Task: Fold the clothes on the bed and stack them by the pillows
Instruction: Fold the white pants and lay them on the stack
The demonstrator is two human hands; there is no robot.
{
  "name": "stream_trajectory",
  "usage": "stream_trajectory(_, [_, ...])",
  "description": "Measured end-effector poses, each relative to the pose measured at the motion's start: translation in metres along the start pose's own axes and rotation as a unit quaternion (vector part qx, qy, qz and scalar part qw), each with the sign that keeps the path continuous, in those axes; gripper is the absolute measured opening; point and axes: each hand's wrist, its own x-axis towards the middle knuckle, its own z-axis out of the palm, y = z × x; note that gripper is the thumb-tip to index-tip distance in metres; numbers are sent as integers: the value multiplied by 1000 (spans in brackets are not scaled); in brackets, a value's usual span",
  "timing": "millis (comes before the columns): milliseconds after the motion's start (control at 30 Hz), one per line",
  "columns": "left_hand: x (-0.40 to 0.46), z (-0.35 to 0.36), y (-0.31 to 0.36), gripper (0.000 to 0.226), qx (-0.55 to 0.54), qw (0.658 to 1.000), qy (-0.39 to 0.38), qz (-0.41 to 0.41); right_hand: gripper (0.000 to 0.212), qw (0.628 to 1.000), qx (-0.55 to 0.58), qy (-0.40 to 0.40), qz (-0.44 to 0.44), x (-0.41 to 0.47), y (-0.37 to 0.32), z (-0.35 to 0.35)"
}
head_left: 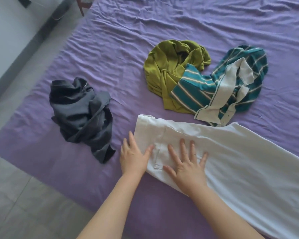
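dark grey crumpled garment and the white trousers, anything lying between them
Only bare purple bedsheet separates the dark grey crumpled garment from the white trousers in the head view; the left hand rests nearer, at the trousers' edge.

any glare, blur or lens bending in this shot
Head view: soft even daylight with no hard shadows; the white trousers look nearly blown out, their folds faint; the wide lens bows the purple bed sheet edge at left; the image is slightly soft overall, and both hands look sharp enough.
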Motion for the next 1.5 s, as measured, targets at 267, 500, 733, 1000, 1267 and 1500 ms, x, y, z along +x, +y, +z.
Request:
stream_trajectory(267, [14, -54, 24, 42, -379, 903, -125, -159, 65, 998, 43, -34, -22, -8, 16, -22])
stream_trajectory(500, [-82, -90, 100, 26, -510, 828, -230, 45, 57, 883, 431, 181, -38, -61, 32, -114])
stream_trajectory(733, [-173, -26, 185, 42, -500, 774, -350, 170, 57, 865, 450, 219, -24, -123, 110, -151])
stream_trajectory(1000, [-212, 53, 217, 50, -339, 862, -283, 251, 66, 864, 442, 229, 76, -181, 208, -101])
stream_trajectory(1267, [-217, 117, 219, 48, 155, 882, -78, 438, 66, 880, 371, 210, 208, -222, 293, -35])
stream_trajectory(1500, [-204, 170, 201, 62, 277, 847, -125, 436, 53, 957, 106, 177, 202, -212, 298, 9])
